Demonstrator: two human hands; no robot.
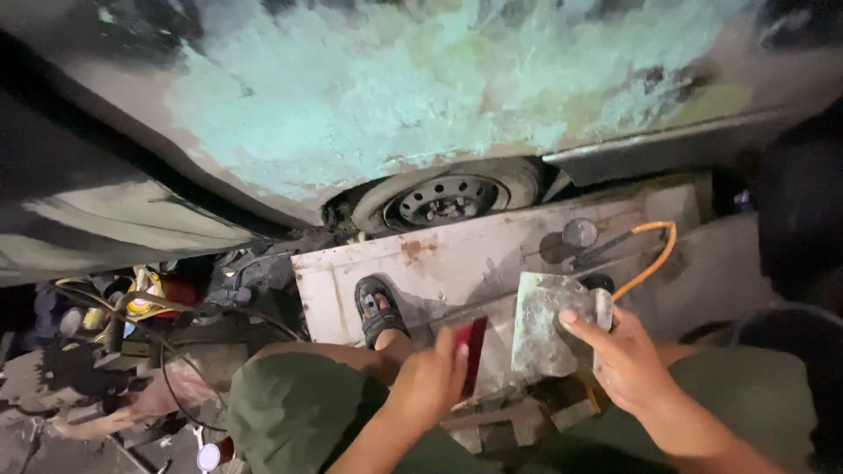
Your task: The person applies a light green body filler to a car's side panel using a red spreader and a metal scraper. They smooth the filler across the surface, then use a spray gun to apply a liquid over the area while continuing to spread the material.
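Note:
My left hand (pixel 430 377) grips a small red flat scraper (pixel 474 351) by its edge, over my knee. My right hand (pixel 619 355) holds a grey, putty-smeared flat board (pixel 549 320), thumb on its face. The two things are close together, the red piece just left of the board. In front of me is a car body panel (pixel 395 96) covered in pale green filler, with a wheel (pixel 448 197) below it. My foot in a black sandal (pixel 378 307) rests on a white board (pixel 457 263).
An orange hose (pixel 654 259) with a round-headed tool (pixel 580 233) lies on the white board. At left sit cables, cans and tools (pixel 140 307) on the ground. A dark shape (pixel 803 202) stands at the right edge.

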